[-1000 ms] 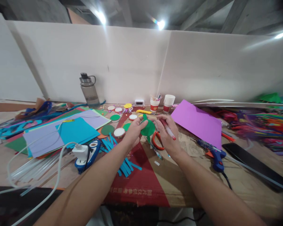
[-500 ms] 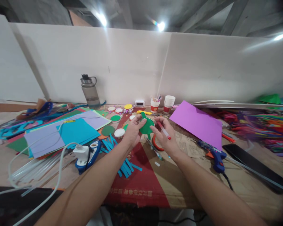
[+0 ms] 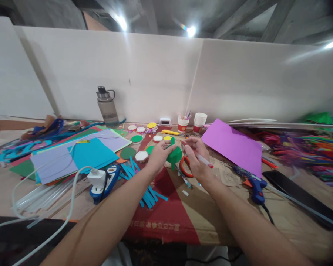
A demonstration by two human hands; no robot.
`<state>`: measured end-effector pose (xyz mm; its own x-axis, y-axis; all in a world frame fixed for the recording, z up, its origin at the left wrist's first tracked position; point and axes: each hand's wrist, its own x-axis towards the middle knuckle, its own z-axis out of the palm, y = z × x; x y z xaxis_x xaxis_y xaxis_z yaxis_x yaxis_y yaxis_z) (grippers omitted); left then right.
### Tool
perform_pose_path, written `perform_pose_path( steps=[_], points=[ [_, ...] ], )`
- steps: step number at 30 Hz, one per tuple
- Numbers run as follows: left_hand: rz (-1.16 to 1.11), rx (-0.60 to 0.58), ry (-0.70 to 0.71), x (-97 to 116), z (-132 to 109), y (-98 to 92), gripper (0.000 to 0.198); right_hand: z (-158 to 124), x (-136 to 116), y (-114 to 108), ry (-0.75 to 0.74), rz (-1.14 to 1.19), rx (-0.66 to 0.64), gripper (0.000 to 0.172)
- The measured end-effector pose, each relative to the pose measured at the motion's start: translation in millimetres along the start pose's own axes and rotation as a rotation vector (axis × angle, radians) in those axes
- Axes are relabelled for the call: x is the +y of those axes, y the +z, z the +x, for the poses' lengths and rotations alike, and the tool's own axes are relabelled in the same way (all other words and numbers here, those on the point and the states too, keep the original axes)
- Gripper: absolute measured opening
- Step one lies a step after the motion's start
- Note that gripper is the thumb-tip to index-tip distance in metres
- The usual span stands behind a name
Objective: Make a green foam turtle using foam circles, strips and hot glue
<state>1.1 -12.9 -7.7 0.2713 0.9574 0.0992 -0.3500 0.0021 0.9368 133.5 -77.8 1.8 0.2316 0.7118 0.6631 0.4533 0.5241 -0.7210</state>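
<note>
A green paper disc (image 3: 174,155) with small tabs is held up above the bench (image 3: 2,201), its edge pinched between thumb and fingers of the left hand (image 3: 158,154). A red-ended pen (image 3: 204,160) is gripped in the mostly closed right hand (image 3: 197,153), just beside the disc; whether the two touch cannot be told. Marking of the disc seems to be the step in hand. For the next move, the disc needs to be held steady while the pen tip is brought squarely to it.
</note>
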Motion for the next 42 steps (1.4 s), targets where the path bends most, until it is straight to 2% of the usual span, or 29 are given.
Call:
perform_pose_path(
  steps=[5,14,23,30,35,42],
  points=[
    [0.086,-0.018,0.057,3.5,-4.5,2.9,0.036,-2.3,4.4,4.7,-0.001,-0.069,-0.077,0.015],
    [0.307,0.002,0.106,12.2,-7.4,5.3,0.032,-3.8,4.3,3.0,-0.044,-0.184,-0.073,0.019],
    [0.394,-0.023,0.121,9.3,-7.8,5.2,0.042,-4.1,7.7,2.6,-0.071,-0.182,-0.084,0.018],
    [0.393,-0.067,0.157,5.0,-5.4,4.0,0.043,-2.7,8.3,1.7,-0.082,-0.196,-0.079,0.015],
    [0.356,-0.076,0.131,3.3,-4.7,4.2,0.047,-1.6,7.9,1.0,-0.105,-0.199,-0.063,0.013],
    [0.454,-0.04,0.175,9.4,-7.5,6.4,0.032,-1.4,10.1,1.9,-0.109,-0.201,-0.07,0.014]
  ],
)
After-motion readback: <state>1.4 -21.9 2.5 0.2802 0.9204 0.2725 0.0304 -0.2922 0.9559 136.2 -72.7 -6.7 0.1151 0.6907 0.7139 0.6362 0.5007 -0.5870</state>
